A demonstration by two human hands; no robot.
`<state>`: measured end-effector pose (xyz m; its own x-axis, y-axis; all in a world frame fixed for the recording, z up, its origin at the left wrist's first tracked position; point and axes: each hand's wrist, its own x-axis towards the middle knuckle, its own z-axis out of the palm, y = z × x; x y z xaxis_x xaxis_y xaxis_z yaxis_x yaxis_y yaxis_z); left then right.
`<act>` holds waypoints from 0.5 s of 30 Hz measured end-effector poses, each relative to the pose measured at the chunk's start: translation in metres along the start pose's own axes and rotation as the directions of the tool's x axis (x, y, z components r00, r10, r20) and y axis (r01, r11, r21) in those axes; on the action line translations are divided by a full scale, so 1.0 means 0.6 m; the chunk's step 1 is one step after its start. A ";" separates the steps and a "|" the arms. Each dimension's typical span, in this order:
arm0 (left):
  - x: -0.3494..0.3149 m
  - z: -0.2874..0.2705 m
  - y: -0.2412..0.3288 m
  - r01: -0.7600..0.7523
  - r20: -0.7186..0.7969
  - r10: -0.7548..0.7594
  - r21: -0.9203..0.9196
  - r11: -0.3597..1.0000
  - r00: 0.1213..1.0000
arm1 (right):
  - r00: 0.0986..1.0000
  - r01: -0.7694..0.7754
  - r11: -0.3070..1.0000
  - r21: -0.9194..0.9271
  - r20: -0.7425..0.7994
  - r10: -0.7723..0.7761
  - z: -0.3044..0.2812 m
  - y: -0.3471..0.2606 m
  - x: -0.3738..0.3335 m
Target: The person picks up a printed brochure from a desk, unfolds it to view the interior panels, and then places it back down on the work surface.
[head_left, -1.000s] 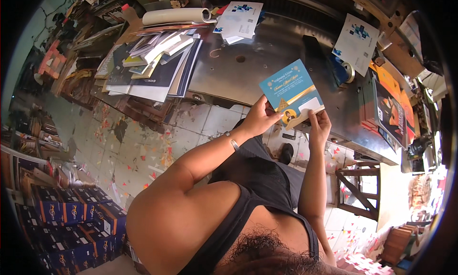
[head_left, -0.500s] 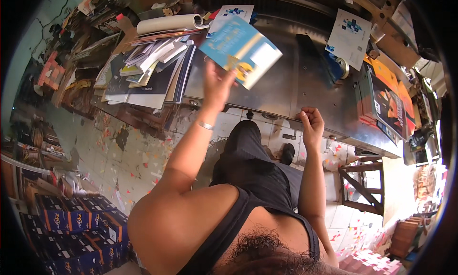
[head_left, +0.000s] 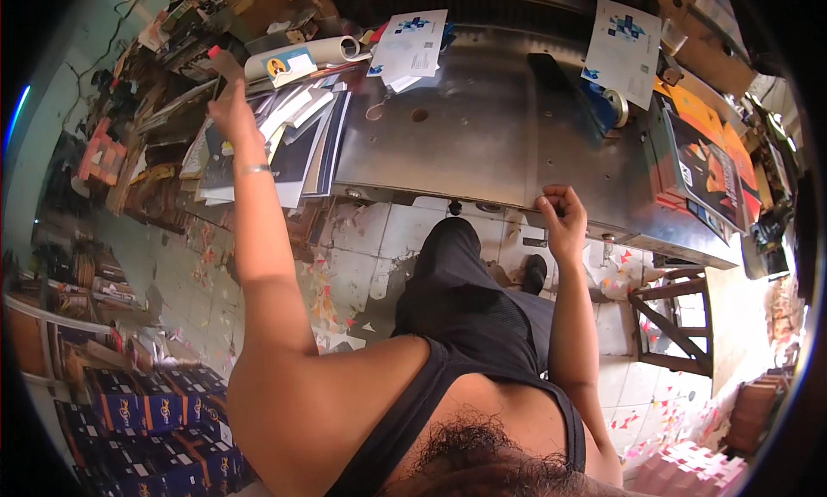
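My left hand (head_left: 231, 116) is stretched out over the far left end of the table, beside a pile of papers and booklets (head_left: 258, 161). Its fingers look apart, though slightly blurred, and I see nothing held in them. Just right of it, a blue and white booklet (head_left: 297, 64) with a yellow round picture lies against a rolled white sheet (head_left: 332, 51); part of the booklet is hidden. At the table's front edge my right hand (head_left: 564, 223) is loosely curled, thumb against forefinger, with nothing visible between them.
The metal table (head_left: 482, 127) carries a white printed sheet (head_left: 412, 45), another sheet (head_left: 622, 53), a tape roll (head_left: 614, 109) and a booklet stack (head_left: 706, 170) at right. Blue boxes (head_left: 129, 411) stand lower left; a wooden stool (head_left: 672, 325) is at right. Paper scraps litter the floor.
My left hand has swung left from above the table's middle to its far left end. The blue booklet it held now lies by the rolled sheet. My right hand has hardly moved.
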<state>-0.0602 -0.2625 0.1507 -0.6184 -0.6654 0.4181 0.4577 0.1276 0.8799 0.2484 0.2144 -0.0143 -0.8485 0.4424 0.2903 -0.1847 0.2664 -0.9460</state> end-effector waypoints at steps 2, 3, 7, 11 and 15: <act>-0.018 -0.004 -0.005 -0.042 0.018 0.044 -0.093 0.995 0.999 | 1.000 -0.006 1.000 -0.003 -0.007 0.006 0.001 0.003 0.001; -0.045 -0.012 0.013 -0.081 0.019 0.086 -0.180 0.980 0.996 | 1.000 -0.010 1.000 -0.007 0.001 0.010 0.002 0.003 0.000; -0.108 -0.012 0.114 -0.245 0.076 0.270 -0.242 0.939 0.960 | 1.000 -0.022 1.000 -0.021 0.019 0.022 -0.005 0.003 0.004; -0.142 -0.015 0.257 -0.396 0.083 0.485 -0.467 0.791 0.871 | 0.996 -0.057 0.998 0.032 0.064 0.055 -0.014 -0.003 0.009; -0.086 -0.091 0.363 -0.411 0.239 0.893 -0.821 0.396 0.382 | 0.989 -0.086 0.994 0.064 0.123 0.078 -0.018 -0.008 0.009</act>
<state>0.1061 -0.2406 0.3084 0.0198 0.0354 0.9992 0.9599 -0.2801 -0.0091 0.2497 0.2248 -0.0067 -0.9149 0.3529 0.1958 -0.1422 0.1720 -0.9748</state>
